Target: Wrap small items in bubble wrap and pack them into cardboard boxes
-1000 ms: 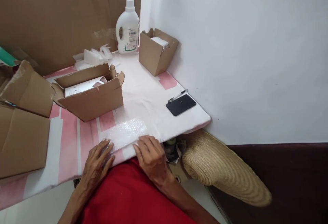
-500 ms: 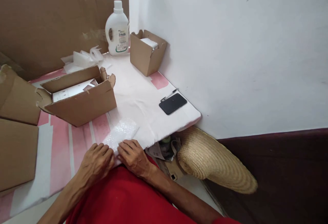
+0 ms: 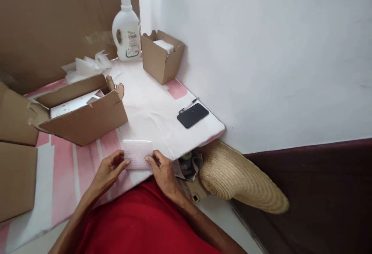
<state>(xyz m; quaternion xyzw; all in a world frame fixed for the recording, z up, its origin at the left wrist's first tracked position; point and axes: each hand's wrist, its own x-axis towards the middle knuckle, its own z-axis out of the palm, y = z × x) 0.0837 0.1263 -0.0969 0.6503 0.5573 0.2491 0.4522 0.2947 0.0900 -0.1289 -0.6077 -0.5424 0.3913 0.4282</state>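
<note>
Between my two hands is a small rectangle of clear bubble wrap [image 3: 137,154], held upright at the near edge of the table. My left hand [image 3: 112,168] pinches its left side, with the thumb in front and the fingers behind. On the right side, my right hand [image 3: 161,167] grips it the same way, thumb on its face. Whether anything lies inside the bubble wrap I cannot tell. Just beyond my left hand stands an open cardboard box [image 3: 87,120] with white printed items [image 3: 72,104] in it.
A smaller cardboard box [image 3: 158,62] holds white packets near the wall. Beside it stand a white jug [image 3: 128,33] and clear plastic pouches [image 3: 88,67]. A black phone [image 3: 193,115] and a pen [image 3: 188,106] lie right. Below the table edge hangs a straw hat [image 3: 241,176].
The bubble wrap was lying flat under both curled hands. Now it is raised upright as a small rectangle, with my thumbs facing me. The view has shifted slightly.
</note>
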